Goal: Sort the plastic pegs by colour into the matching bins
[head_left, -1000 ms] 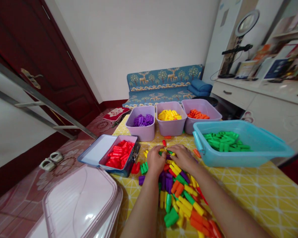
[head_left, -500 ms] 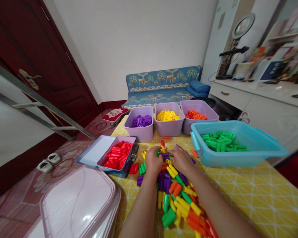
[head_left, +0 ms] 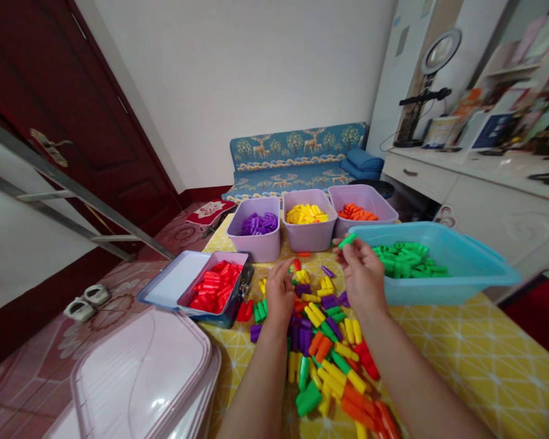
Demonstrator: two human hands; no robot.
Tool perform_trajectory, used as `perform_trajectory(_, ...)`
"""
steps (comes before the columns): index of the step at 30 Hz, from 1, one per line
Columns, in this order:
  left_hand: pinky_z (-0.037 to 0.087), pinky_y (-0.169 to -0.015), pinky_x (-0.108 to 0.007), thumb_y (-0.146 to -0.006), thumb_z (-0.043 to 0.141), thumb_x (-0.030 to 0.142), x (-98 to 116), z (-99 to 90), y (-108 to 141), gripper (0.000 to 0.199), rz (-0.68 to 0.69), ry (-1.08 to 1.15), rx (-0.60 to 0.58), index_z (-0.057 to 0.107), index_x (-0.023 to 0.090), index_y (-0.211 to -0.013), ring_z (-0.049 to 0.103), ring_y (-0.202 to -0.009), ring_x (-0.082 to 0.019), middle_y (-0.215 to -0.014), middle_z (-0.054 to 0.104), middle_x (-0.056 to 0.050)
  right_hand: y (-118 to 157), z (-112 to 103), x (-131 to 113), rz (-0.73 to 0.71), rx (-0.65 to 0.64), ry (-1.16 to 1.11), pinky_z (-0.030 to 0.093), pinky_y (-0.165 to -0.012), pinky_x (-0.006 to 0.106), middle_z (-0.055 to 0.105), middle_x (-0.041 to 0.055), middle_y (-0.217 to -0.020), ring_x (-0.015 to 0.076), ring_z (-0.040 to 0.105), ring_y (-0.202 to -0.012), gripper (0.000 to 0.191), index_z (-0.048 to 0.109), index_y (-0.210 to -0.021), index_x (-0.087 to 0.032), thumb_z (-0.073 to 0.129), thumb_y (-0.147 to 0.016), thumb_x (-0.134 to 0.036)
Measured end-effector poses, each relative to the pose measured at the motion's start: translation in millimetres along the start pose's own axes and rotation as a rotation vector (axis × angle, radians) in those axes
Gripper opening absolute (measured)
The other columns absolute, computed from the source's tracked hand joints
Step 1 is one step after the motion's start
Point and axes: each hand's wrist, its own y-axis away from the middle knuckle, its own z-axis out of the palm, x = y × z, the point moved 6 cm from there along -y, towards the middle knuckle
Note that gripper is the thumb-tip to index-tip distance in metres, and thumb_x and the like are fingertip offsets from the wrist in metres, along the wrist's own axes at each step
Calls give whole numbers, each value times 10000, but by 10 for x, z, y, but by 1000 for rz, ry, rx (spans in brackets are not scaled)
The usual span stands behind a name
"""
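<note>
My right hand (head_left: 363,274) is raised at the near left corner of the turquoise tub (head_left: 439,292), pinching a green plastic tube (head_left: 348,240) between thumb and fingers. Green tubes (head_left: 409,259) lie inside that tub. Over the far left part of a mixed pile of plastic tubes (head_left: 332,369), my left hand (head_left: 280,291) hovers with its fingers loosely bent and apart, nothing visible in them. Yellow, purple, green, orange and red pieces make up the pile, some joined side by side. Some pieces under my hands and forearms are hidden.
Three lilac bins stand at the back, with purple (head_left: 259,224), yellow (head_left: 306,213) and orange pieces (head_left: 357,211). A lidded tin of red pieces (head_left: 215,286) sits left, beside stacked lids (head_left: 141,372). A yellow patterned cloth (head_left: 476,366) covers the table.
My right hand has risen from the pile toward the turquoise tub with a green tube. My left hand has drawn slightly left, its fingers lifted off the pieces.
</note>
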Motion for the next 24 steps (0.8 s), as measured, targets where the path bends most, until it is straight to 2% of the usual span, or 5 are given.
perform_trajectory(5, 514, -746, -282, -737, 654, 175, -96, -12, 20, 450, -190, 252, 122, 565, 180, -1177, 632, -748, -141, -949, 673, -63, 21, 46, -62, 216, 59, -430, 536, -793, 267, 688, 68, -1006, 138, 657, -934, 196, 611, -847, -177, 601, -822, -371)
perform_trajectory(12, 525, -640, -245, -710, 674, 274, -124, 77, 29, 185, -370, 540, 40, 670, 144, -841, 665, -669, -149, -766, 722, -47, 244, 242, 319, 89, -380, 584, 480, -585, 246, 662, 34, -894, 118, 589, -638, 386, 684, -1066, -212, 681, -681, -235)
perform_trajectory(16, 494, -620, -215, -696, 693, 253, -69, 75, 22, 172, -330, 554, 11, 655, 157, -834, 641, -606, -123, -654, 692, -1, 349, 317, 497, 40, -522, 717, 458, -539, 249, 600, -6, -645, 127, 551, -558, 276, 709, -996, -196, 609, -746, -257)
perform_trajectory(20, 446, -562, -203, -747, 662, 311, -102, 44, 24, 197, -331, 474, 38, 647, 155, -867, 584, -537, -107, -579, 636, 27, 340, 301, 418, 107, -447, 582, 437, -465, 233, 588, -26, -577, 121, 546, -466, 185, 676, -896, -187, 609, -769, -304)
perform_trajectory(24, 456, -634, -242, -804, 596, 318, -126, -9, 17, 189, -277, 232, 67, 679, 154, -849, 598, -620, -133, -654, 657, -5, 214, 168, 56, 56, -83, 148, 502, -569, 244, 677, -4, -707, 125, 629, -565, 240, 598, -964, -199, 616, -797, -370)
